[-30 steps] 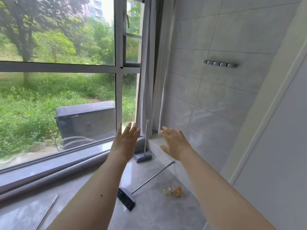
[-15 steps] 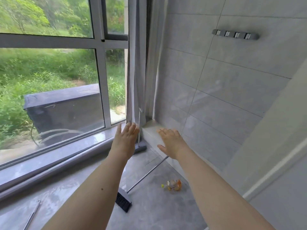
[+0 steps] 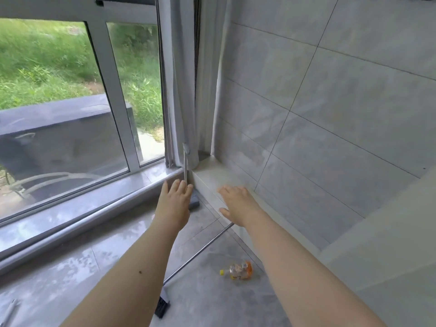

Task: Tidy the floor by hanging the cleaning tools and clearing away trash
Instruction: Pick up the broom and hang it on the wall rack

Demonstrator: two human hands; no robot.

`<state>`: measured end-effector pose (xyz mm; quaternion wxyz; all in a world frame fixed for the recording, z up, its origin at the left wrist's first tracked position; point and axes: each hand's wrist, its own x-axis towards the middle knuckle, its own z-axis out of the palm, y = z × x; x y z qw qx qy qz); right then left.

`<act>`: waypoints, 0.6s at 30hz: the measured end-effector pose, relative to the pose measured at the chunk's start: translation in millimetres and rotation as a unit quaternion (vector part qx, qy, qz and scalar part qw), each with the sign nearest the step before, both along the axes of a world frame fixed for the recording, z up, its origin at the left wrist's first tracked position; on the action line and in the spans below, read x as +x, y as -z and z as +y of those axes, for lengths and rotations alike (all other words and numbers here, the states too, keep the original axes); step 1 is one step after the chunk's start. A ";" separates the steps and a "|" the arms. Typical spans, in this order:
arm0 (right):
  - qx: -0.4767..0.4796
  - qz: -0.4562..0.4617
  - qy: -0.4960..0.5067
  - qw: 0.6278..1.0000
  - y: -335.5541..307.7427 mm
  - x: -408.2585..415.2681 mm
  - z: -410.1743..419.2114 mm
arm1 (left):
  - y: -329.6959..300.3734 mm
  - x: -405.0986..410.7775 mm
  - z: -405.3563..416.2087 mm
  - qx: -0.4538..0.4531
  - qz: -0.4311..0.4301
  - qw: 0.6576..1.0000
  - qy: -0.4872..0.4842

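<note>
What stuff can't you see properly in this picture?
All in the head view:
- Dark-bristled broom head: partly hidden behind the left forearm.
- Grey base of the upright thin metal pole: mostly covered by the left hand.
- Small crumpled plastic bottle with orange label: too small to read.
- Metal rod on the floor: cut off by the picture's bottom-left edge.
- Wall hook rail: almost wholly cut off by the top edge.

Window (image 3: 70, 90) at left, grass (image 3: 42, 62) outside. Grey curtain (image 3: 186, 79) in corner. Tiled wall (image 3: 330, 114) at right, low ledge (image 3: 226, 180) along its base. Glossy sill (image 3: 82, 197) under window.
</note>
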<state>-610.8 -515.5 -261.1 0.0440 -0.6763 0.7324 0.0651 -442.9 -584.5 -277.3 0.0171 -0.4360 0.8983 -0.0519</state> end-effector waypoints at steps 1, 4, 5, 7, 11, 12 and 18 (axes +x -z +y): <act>0.005 0.003 -0.003 1.000 7.4 -10.8 -13.4 | 8.3 -11.2 -12.0 0.010 0.004 1.000 -0.007; 0.032 0.014 -0.011 0.999 26.7 -33.6 -41.7 | 27.6 -34.0 -38.8 0.039 -0.002 0.999 -0.010; 0.038 0.013 -0.012 0.999 34.1 -41.4 -52.5 | 34.2 -42.8 -50.3 0.044 -0.007 0.999 -0.008; 0.043 0.000 -0.009 0.999 46.7 -54.3 -70.6 | 46.0 -57.1 -70.5 0.056 -0.006 0.998 -0.011; 0.044 -0.029 0.016 0.998 81.5 -79.9 -104.4 | 83.0 -88.4 -107.3 0.087 -0.008 0.996 -0.004; 0.049 -0.036 0.026 0.998 94.3 -86.2 -112.4 | 97.5 -96.3 -115.8 0.094 -0.009 0.995 -0.002; 0.082 -0.084 0.071 0.991 173.6 -106.9 -132.4 | 180.6 -123.3 -140.5 0.158 -0.012 0.987 -0.006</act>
